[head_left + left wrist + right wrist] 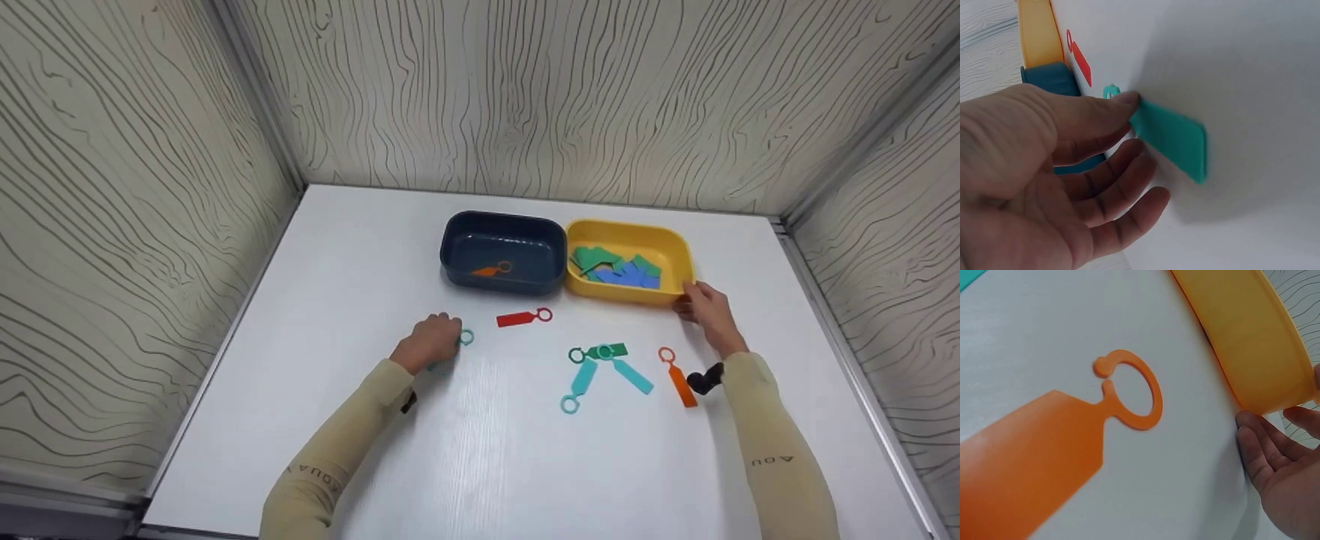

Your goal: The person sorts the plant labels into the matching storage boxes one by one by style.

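Nearer the worktop's (pixel 337 300) left edge, the teal tag (pixel 1171 138), pinched by the left hand (pixel 431 341), could be dropped through slack grip; the yellow bin (pixel 626 292), held by the right hand (pixel 711 315), could be tipped by pulling.

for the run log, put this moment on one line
left hand: pinches teal tag | right hand: holds yellow bin | navy bin: orange tag inside
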A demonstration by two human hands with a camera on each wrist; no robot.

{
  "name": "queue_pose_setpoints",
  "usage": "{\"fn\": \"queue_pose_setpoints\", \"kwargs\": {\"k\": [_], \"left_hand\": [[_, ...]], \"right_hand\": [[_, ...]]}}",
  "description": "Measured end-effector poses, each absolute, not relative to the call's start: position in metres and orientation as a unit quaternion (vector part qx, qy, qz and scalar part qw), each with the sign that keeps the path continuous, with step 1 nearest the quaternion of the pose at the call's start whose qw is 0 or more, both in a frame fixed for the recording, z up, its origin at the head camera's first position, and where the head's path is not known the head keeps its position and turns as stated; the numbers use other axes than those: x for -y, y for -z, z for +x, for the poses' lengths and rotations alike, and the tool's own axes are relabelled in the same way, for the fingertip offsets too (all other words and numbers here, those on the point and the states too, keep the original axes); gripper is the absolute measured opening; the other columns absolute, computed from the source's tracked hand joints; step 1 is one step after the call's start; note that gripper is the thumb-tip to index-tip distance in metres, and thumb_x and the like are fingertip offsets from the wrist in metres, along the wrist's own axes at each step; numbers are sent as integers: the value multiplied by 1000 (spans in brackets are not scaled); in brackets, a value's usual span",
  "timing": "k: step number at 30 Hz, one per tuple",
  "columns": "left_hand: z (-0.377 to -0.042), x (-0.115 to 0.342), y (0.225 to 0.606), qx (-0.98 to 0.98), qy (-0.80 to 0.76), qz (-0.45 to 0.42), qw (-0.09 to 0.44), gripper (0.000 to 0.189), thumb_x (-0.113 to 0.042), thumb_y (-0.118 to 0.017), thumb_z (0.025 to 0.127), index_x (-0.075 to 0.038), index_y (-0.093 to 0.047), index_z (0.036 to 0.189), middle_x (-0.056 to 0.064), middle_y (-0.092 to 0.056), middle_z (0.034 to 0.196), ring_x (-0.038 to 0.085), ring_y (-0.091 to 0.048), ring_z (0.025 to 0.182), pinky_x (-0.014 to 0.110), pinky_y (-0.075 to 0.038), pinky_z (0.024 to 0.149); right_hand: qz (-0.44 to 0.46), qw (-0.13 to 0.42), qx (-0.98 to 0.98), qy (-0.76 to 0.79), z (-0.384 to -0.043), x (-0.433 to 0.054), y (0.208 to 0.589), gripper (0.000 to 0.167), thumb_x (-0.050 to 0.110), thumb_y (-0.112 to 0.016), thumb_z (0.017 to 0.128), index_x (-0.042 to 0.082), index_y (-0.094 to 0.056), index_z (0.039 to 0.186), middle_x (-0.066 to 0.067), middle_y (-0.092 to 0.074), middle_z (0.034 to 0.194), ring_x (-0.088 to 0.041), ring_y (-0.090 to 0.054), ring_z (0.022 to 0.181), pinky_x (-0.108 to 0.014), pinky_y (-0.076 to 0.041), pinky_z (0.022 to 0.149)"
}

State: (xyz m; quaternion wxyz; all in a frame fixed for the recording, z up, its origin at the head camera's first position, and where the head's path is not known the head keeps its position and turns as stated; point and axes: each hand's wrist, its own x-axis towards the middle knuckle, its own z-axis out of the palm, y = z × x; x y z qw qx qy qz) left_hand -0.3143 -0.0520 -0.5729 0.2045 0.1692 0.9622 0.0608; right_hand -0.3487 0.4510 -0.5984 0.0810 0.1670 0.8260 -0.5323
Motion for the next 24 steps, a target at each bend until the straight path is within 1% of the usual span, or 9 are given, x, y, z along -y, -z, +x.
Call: {"fn": "queue_pose_setpoints", "kwargs": {"k": [6,10,12,17,19,24], "left_hand": [[-312,53,575,-963,-76,166,196,32,-13,-53,99,-1,-56,129,18,-60,117,30,-57,107,46,-50,94],[-311,53,576,-963,-84,156,202,36,-13,-53,99,-3,-53,133,18,-58,123,31,-56,114,47,-48,98],[-310,53,577,-963,-85,161,198,33,-13,-50,100,-4,-54,131,17,-59,120,31,-57,110,47,-49,96],[-310,57,577,-962,-88,181,183,29,-12,-46,101,-5,-56,127,16,-61,113,31,-59,104,47,-50,92],[-311,57,576,-962,-87,188,181,28,-11,-47,100,-6,-57,126,15,-61,112,29,-59,103,46,-50,93],[-321,55,574,-960,-82,205,173,17,-6,-53,97,-9,-63,110,10,-64,102,21,-55,87,40,-51,87]], "right_hand": [[169,83,-826,532,-348,-451,598,74,62,-34,99,9,-32,151,-7,-54,125,-18,-56,110,-16,-51,86],[173,84,-825,531,-348,-451,598,75,62,-33,99,10,-32,152,-8,-54,124,-17,-56,109,-16,-51,86],[171,77,-822,537,-348,-452,599,71,59,-35,100,8,-36,149,-4,-57,118,-14,-58,105,-16,-52,84],[169,68,-820,543,-349,-452,600,65,53,-36,102,5,-39,144,1,-59,110,-10,-61,98,-17,-52,82],[174,75,-823,536,-350,-451,600,67,55,-35,101,7,-38,147,-2,-57,114,-11,-59,101,-16,-52,83],[179,82,-822,534,-351,-452,601,69,57,-35,100,8,-37,148,-4,-56,118,-13,-58,104,-17,-52,85]]}}
